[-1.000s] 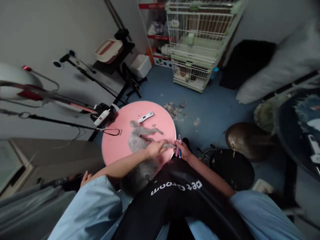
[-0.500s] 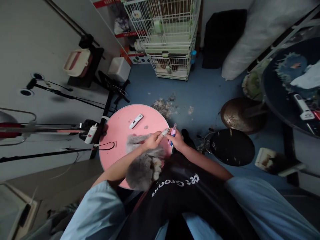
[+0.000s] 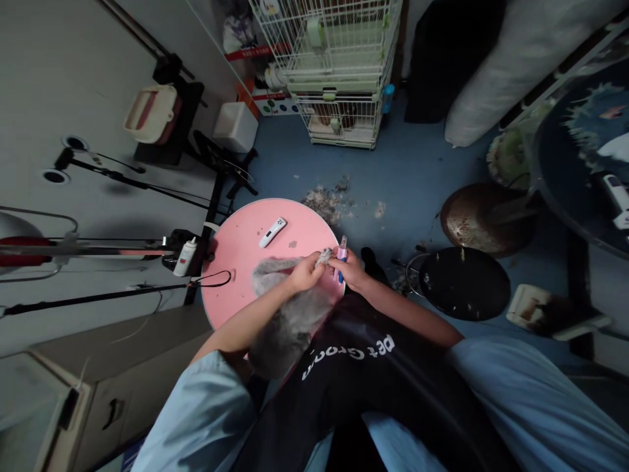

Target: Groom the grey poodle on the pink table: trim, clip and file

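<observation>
A grey furry animal (image 3: 289, 314) lies on the round pink table (image 3: 236, 255), its body against my black apron. My left hand (image 3: 305, 273) is closed around one of its paws (image 3: 324, 255), lifted near the table's right edge. Close beside the paw, my right hand (image 3: 350, 270) grips a pink and blue grooming tool (image 3: 341, 254) with its tip pointing up. A white clipper (image 3: 272, 232) rests on the table's far part, apart from both hands.
Clumps of cut fur (image 3: 327, 200) lie on the blue floor beyond the table. A wire cage (image 3: 339, 72) stands at the back. A black stool (image 3: 464, 283) and a brown stool (image 3: 479, 219) sit to the right. A white bottle (image 3: 185, 257) and stand arms are left.
The view swung from tilted to more level. The animal's body was drawn closer to me, and my left hand lifted its paw up beside the tool in my right hand.
</observation>
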`<state>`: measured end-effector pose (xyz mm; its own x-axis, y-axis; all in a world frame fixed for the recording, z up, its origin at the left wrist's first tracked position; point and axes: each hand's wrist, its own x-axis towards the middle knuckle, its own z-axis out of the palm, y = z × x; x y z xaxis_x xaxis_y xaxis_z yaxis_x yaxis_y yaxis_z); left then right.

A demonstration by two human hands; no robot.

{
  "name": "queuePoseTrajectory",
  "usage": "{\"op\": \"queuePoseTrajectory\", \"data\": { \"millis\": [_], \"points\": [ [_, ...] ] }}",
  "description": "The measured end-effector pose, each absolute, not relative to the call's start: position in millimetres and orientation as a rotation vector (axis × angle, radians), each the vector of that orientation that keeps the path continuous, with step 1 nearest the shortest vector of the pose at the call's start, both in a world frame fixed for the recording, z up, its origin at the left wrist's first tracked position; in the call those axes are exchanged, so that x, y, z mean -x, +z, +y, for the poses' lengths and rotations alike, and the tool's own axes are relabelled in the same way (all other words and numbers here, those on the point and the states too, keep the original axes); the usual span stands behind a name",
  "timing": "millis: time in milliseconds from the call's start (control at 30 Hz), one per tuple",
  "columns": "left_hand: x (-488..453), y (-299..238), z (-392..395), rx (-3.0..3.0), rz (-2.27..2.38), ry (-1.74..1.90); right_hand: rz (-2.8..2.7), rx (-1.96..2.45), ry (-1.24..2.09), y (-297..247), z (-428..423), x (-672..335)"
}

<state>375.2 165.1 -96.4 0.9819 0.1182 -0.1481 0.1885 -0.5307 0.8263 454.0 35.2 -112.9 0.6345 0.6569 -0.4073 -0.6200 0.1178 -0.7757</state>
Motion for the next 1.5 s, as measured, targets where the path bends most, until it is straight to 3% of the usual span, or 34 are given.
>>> {"op": "queuePoseTrajectory", "data": {
  "millis": [300, 533, 967, 1500],
  "points": [
    [-380, -89, 164, -2.036, 0.181, -0.169, -0.013, 1.086, 0.826, -116, 29, -460],
    [-379, -73, 145, -2.053, 0.32, -0.23, -0.164, 1.353, 0.641, -108, 22, -464],
    [-393, -54, 133, -2.052, 0.292, -0.235, -0.265, 1.492, 0.601, -102, -2, -469],
    [-381, -51, 122, -1.97, 0.431, -0.153, -0.909, 1.98, 0.536, -105, -32, -465]
  ]
}}
